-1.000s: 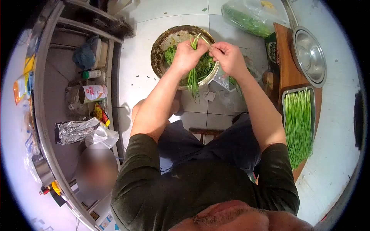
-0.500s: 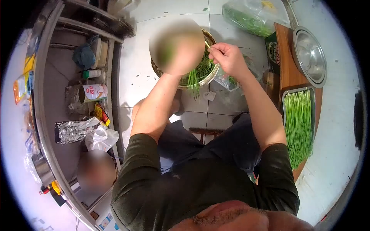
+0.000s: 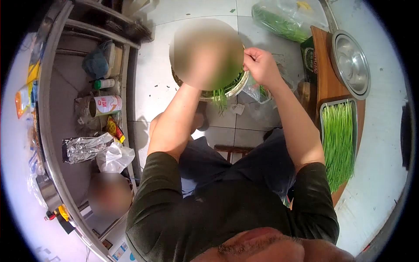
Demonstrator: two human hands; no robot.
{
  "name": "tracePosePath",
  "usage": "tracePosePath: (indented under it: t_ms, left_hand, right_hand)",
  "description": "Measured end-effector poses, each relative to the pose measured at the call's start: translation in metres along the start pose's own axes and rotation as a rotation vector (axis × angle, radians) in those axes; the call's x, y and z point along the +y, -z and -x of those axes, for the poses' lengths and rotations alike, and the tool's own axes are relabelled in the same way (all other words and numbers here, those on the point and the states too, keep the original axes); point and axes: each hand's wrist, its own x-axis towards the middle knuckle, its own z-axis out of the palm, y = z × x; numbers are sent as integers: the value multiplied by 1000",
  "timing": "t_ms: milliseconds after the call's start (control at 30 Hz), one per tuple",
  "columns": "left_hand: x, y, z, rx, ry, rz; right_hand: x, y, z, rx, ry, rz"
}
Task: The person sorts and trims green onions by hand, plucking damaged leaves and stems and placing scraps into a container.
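At the left of the frame, a tin (image 3: 107, 105) lay on its side on a shelf (image 3: 72, 109), just below a green-capped bottle (image 3: 104, 84). At upper centre, the left hand (image 3: 206, 63) was over the basin (image 3: 238, 91); a blur covered it, so I could not tell how its fingers stood or what they held. Chives (image 3: 220, 102) hung below that blur, across the basin's lower rim. Just right of them, the right hand (image 3: 262, 67) had its thumb and forefinger drawn narrowly together beside the rim. A plastic bag (image 3: 313, 15) of greens (image 3: 279, 26) lay at upper right. At the far right, a wooden bench (image 3: 327, 65) carried a steel bowl (image 3: 349, 65) and, below it, a tray (image 3: 355, 124) of more chives, laid lengthwise.
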Motion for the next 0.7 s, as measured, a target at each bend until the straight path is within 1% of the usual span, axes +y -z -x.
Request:
tracePosePath:
  t_ms: [67, 167, 233, 300, 367, 400, 467, 567, 600, 700]
  left_hand:
    - [16, -6, 5, 12, 91, -40]
    - [8, -3, 1, 13, -62, 78]
    - [20, -7, 6, 110, -79, 21]
    - [24, -4, 6, 202, 0, -13]
    - [22, 3, -1, 292, 175, -23]
    - [21, 0, 0, 300, 165, -16]
    - [0, 4, -2, 204, 13, -104]
    - [-5, 3, 1, 69, 18, 73]
    - [-2, 0, 3, 33, 49, 104]
    - [-1, -6, 5, -120, 56, 117]
  right_hand:
    - [0, 0, 1, -5, 3, 10]
    - [3, 1, -1, -11, 11, 7]
    - [4, 1, -2, 10, 4, 20]
    - [3, 2, -2, 28, -8, 29]
    - [0, 2, -1, 40, -24, 33]
    - [1, 2, -2, 44, -21, 31]
    - [4, 0, -3, 51, -17, 26]
    - [6, -3, -3, 52, -10, -55]
    - [3, -5, -2, 54, -10, -85]
    - [-2, -12, -1, 56, -2, -178]
